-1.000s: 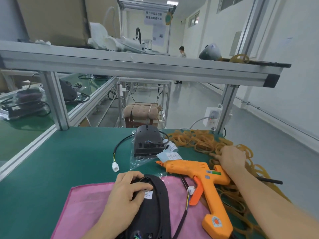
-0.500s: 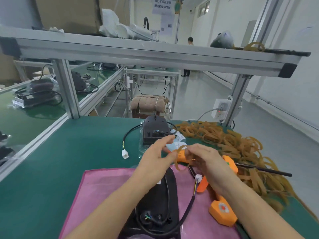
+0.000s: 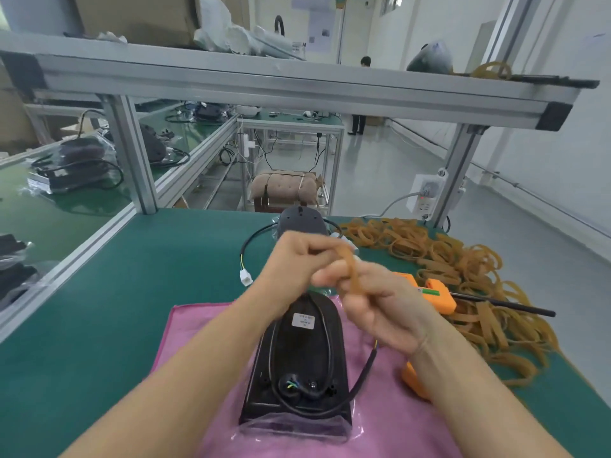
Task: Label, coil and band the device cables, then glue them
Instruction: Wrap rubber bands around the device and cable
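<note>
While a tan, flat rubber band (image 3: 351, 272) is held raised between the two hands, it is pinched by the curled fingers of the left hand (image 3: 299, 259) and stretched over the fingers of the right hand (image 3: 380, 302), though motion blur leaves the exact finger placement uncertain; directly below both hands, a black, elongated plastic device (image 3: 299, 361) is seen lying on a pink cloth (image 3: 185, 328), with its thin black cable (image 3: 327, 345) looped loosely on its back and one free end trailing off beneath the right wrist; the band is judged to be light, soft and very elastic, prone to snapping off the fingers if released unevenly, so it is best held spread by several fingertips; the cable is judged to be springy and moderately stiff, likely to uncoil unless the loops are gripped together at mid-bundle; the device appears rigid and smooth, and may slide inside its clear wrapping; just beyond the right hand an orange glue gun (image 3: 436, 294) is laid, largely hidden, and a heap of spare tan rubber bands (image 3: 463, 259) is spread further out to that side.
</note>
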`<action>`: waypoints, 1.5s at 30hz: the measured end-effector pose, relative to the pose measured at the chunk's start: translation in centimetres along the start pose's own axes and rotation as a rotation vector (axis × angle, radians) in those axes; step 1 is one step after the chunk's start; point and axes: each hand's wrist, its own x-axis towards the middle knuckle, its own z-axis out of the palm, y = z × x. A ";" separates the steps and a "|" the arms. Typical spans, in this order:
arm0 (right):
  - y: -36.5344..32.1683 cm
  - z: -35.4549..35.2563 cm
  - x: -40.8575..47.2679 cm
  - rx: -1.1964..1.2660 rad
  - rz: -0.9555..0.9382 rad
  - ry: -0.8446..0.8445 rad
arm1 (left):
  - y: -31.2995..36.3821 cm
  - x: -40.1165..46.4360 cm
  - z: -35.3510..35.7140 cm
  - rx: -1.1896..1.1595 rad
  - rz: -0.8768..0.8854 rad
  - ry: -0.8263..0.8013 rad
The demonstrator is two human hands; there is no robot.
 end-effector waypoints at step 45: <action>0.1 -1.1 1.7 -0.734 0.234 0.108 | -3.3 -5.2 -2.4 -0.537 -0.273 0.204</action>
